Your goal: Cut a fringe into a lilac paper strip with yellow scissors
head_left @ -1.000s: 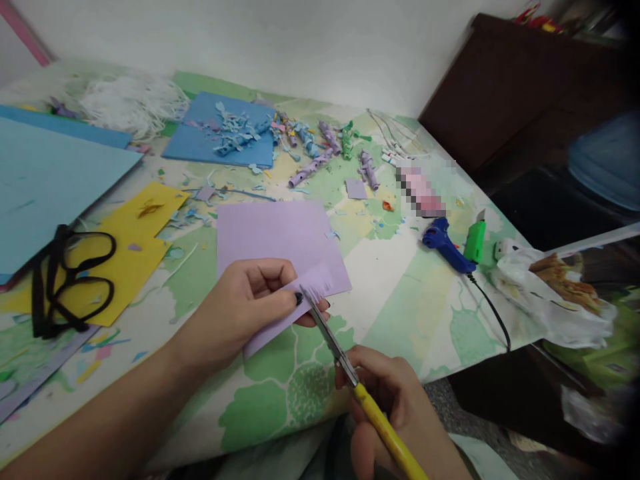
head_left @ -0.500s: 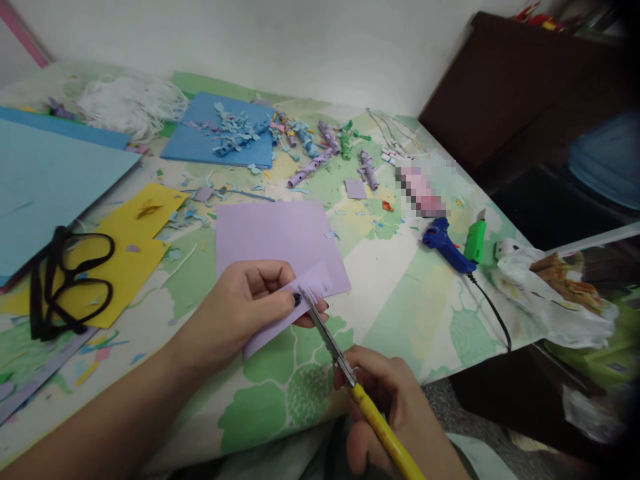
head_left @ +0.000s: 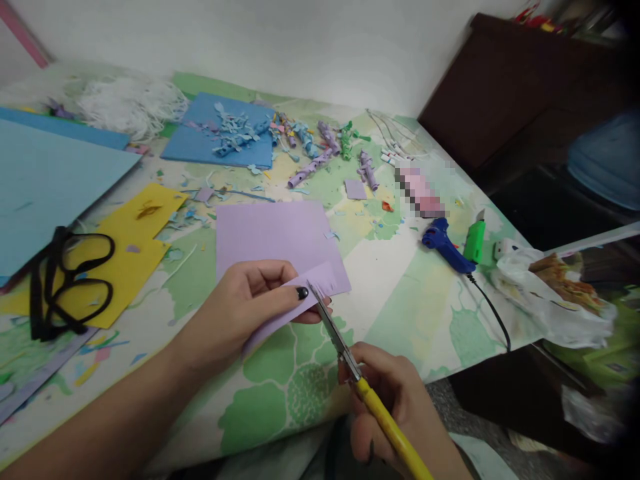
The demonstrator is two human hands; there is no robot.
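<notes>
My left hand (head_left: 260, 300) pinches a narrow purple paper strip (head_left: 280, 319), thumb on top and fingertips beneath. Several short slits run in from the strip's edge near its right end. In my right hand (head_left: 390, 407) is a pair of scissors (head_left: 345, 353) with yellow handles, its fingers closed round them. The blade tips meet the strip just right of my left thumb. Behind the strip, flat on the table, lies a larger purple sheet (head_left: 275, 230), partly covered by my left hand.
Black glasses (head_left: 83, 293) rest on yellow paper (head_left: 145, 213) at left. Paper scraps and rolled purple tubes (head_left: 310, 167) lie farther back, near blue sheets (head_left: 180, 143). At right are a blue glue gun (head_left: 445, 247), a green cutter (head_left: 475, 240) and a plastic bag (head_left: 530, 300).
The strip and my left fingers have shifted slightly right. My right hand and the scissors have moved a little right and down, with the blades still at the strip.
</notes>
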